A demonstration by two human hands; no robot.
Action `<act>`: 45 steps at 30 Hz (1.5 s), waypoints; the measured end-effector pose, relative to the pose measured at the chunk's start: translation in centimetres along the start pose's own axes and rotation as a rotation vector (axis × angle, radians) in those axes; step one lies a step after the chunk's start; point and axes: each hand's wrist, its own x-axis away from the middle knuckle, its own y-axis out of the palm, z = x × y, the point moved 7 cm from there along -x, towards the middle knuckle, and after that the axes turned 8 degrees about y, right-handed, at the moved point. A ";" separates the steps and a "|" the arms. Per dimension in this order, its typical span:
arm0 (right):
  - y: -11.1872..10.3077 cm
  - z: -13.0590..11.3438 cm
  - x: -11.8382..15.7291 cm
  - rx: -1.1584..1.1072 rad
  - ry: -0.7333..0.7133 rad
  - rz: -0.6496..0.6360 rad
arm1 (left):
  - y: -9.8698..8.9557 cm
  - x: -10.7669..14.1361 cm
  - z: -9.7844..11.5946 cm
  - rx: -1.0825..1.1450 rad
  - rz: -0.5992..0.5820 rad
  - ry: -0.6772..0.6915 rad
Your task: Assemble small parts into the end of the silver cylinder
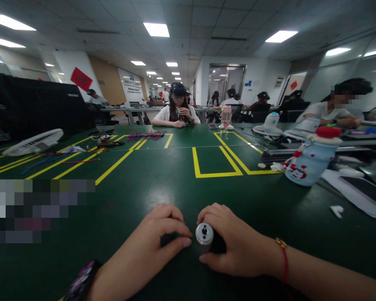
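Note:
A silvery metal cylinder (204,234) stands upright near the front of the green table (150,192), its round top with small dark holes facing up. My right hand (235,240) curves around its right side, fingers behind it and thumb in front. Just left of the cylinder is my left hand (158,234), its fingers and thumb bent towards it with a gap between their tips. Nothing shows between those fingers, and they look apart from the cylinder.
A blue bottle with a red top (311,156) stands at the right, near white papers (357,192). Coloured wires (147,135) and a white fan (34,142) lie at the left. A person (177,108) sits across the table.

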 end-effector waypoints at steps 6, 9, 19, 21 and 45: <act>0.1 0.1 0.0 -0.016 0.008 -0.007 | 1.7 0.3 -1.4 -0.040 -0.099 -0.008; 0.1 0.2 0.0 -0.026 0.010 -0.006 | 1.8 0.5 -1.4 -0.025 -0.103 -0.012; -0.1 0.0 0.1 -0.037 0.023 -0.028 | -4.5 1.3 -4.6 0.040 0.085 -0.138; -0.2 0.0 0.1 -0.038 0.024 -0.029 | -7.0 2.5 -7.7 -0.011 0.192 -0.290; -0.1 -0.1 0.1 -0.006 0.019 -0.020 | -1.0 2.6 -4.9 -0.180 -0.021 -0.070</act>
